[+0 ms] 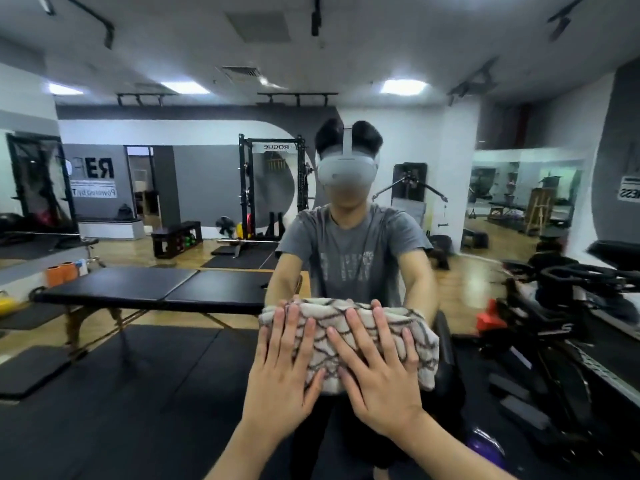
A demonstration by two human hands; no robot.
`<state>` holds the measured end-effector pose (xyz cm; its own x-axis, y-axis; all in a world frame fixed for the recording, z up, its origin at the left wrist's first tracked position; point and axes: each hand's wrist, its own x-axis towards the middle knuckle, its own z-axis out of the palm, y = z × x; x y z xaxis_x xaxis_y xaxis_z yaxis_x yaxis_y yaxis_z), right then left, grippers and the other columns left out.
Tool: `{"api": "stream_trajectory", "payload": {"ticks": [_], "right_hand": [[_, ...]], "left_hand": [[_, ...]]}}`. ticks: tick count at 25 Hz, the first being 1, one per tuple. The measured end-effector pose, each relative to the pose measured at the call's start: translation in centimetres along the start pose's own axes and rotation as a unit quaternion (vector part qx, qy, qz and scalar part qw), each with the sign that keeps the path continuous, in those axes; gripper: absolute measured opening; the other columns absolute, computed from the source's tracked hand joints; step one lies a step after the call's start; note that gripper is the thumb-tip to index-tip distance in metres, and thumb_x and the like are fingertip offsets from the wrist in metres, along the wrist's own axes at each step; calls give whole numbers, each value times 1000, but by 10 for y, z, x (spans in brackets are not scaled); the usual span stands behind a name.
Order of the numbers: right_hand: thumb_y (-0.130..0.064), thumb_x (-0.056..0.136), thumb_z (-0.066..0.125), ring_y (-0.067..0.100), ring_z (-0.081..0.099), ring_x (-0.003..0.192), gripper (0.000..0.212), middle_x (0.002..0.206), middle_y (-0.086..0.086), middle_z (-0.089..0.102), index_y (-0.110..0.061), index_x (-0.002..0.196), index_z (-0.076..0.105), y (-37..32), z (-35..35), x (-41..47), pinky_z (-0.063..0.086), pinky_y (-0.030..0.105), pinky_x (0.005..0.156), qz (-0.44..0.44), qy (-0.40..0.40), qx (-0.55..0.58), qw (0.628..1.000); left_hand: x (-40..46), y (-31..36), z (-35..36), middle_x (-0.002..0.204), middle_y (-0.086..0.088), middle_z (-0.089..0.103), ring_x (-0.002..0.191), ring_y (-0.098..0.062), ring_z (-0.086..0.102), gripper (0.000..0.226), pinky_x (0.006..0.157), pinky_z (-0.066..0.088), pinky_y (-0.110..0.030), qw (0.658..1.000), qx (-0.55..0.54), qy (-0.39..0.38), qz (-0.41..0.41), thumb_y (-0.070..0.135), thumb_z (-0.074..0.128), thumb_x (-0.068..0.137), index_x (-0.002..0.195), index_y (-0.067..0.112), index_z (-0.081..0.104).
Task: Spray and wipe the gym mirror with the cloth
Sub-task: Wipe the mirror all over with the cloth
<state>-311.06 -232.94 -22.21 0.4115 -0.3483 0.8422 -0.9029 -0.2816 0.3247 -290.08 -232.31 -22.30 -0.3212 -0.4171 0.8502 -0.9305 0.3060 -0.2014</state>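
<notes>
While both hands' fingers (pixel 298 327) lie straight, cloth (pixel 349 327) under them, flat against mirror (pixel 138 375).

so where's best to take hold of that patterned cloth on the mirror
The cloth is folded thick and pressed flat to the mirror by the open left hand and right hand. Probably best to curl fingers over its bulging top fold from above; the flat face offers nothing to pinch.
</notes>
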Motion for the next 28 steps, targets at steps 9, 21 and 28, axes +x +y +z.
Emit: {"api": "stream_trajectory", "payload": {"ticks": [9, 21, 28], "right_hand": [[-53, 104, 36, 28, 9, 164, 64, 176, -3, 14, -40, 166, 23, -4, -73, 231, 12, 60, 126, 31, 93, -27, 995], [-64, 103, 22, 21, 0, 164, 64, 177, -12, 6, -52, 165, 9, 178, -177, 357, 0, 51, 129, 117, 108, -32, 987], [-56, 107, 24, 26, 0, 164, 65, 178, -3, 4, -36, 168, 18, 165, -122, 198, 12, 61, 127, 154, 90, -28, 984]], "left_hand": [[177, -135, -113, 170, -25, -8, 159, -39, -6, 89, 128, 5, -58, 996, 42, 68, 34, 54, 39, 99, 164, 5, 3], [427, -65, -189, 172, -14, -13, 158, -37, -14, 83, 126, -6, -59, 991, 52, 104, 73, 57, 10, 97, 164, 10, -4], [318, 19, -114, 171, -16, -14, 157, -35, -17, 83, 126, 2, -61, 989, 11, 67, 132, 51, 28, 103, 164, 5, -3]]}}
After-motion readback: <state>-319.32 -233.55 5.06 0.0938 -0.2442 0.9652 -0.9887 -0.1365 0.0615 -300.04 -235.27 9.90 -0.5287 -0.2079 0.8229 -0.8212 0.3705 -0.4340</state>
